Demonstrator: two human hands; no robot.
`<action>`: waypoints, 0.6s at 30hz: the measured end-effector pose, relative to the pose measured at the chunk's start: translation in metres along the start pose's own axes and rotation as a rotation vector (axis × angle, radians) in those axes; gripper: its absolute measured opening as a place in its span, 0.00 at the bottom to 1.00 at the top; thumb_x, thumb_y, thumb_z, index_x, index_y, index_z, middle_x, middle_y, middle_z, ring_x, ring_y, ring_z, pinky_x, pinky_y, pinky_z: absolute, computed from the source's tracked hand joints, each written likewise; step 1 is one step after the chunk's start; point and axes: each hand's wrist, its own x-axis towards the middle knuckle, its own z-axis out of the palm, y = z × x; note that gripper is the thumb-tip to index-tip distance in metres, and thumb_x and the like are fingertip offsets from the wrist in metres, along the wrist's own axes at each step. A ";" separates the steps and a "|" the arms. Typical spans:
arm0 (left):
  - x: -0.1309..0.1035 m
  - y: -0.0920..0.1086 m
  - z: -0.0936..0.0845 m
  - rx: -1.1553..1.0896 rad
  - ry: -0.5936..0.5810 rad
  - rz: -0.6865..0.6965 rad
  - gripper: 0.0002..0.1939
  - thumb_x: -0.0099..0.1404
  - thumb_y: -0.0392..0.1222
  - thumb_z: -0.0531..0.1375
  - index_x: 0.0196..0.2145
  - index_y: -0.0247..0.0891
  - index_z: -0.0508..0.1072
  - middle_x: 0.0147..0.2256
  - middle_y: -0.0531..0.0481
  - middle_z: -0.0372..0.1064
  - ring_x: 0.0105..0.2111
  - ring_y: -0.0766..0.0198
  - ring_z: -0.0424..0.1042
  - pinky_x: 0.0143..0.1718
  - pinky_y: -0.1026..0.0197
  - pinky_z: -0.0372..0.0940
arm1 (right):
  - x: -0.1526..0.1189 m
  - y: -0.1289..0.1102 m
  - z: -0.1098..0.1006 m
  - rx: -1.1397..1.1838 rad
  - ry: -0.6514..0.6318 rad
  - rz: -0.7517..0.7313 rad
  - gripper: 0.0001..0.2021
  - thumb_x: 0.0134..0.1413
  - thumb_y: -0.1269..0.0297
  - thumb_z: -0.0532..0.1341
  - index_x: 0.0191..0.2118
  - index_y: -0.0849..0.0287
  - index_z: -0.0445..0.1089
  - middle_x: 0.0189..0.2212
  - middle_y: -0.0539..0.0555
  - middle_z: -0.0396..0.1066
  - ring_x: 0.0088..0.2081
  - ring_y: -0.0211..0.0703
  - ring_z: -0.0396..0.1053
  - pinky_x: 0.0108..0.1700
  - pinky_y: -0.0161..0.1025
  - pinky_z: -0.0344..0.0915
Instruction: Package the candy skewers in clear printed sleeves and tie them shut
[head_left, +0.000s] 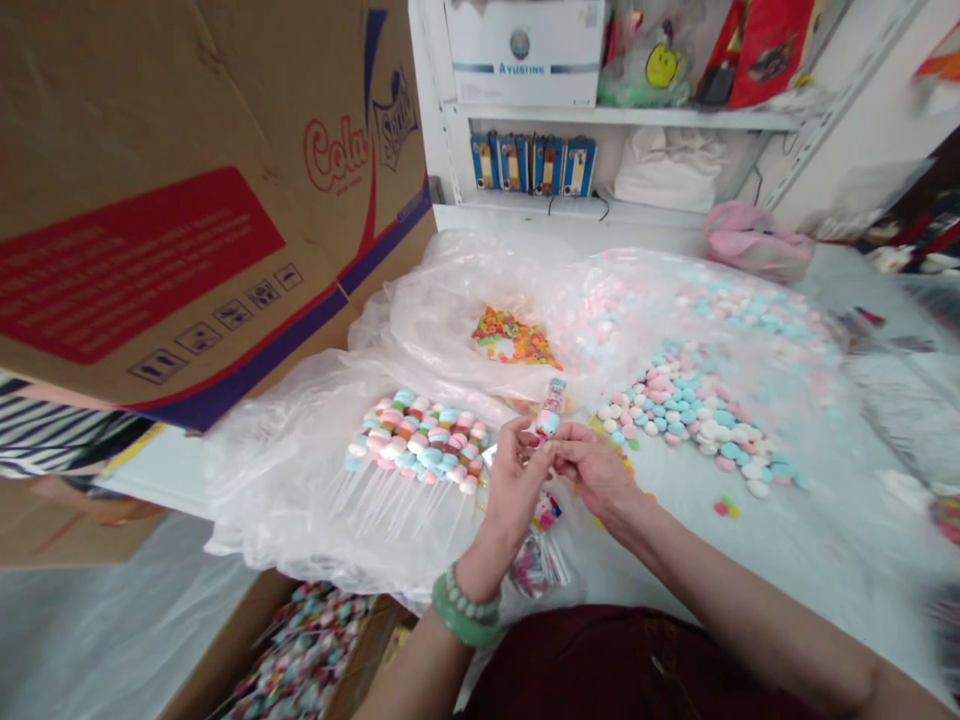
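Our left hand and right hand, fingertips pinched narrow, meet at the near end of a printed candy wrapper, which, we judge, uneven pulling could tear, with loose candies beyond to the right

The lower end of the wrapped candy is hidden by the left hand and right hand; the cardboard box is cut off top and left, its small print blurred.
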 end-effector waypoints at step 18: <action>0.019 0.035 0.001 -0.305 -0.400 -0.294 0.30 0.58 0.67 0.56 0.23 0.33 0.73 0.37 0.36 0.72 0.44 0.44 0.70 0.41 0.50 0.67 | -0.033 0.019 -0.013 -0.366 -0.083 -0.103 0.09 0.41 0.67 0.60 0.17 0.59 0.60 0.17 0.45 0.55 0.23 0.34 0.51 0.25 0.34 0.47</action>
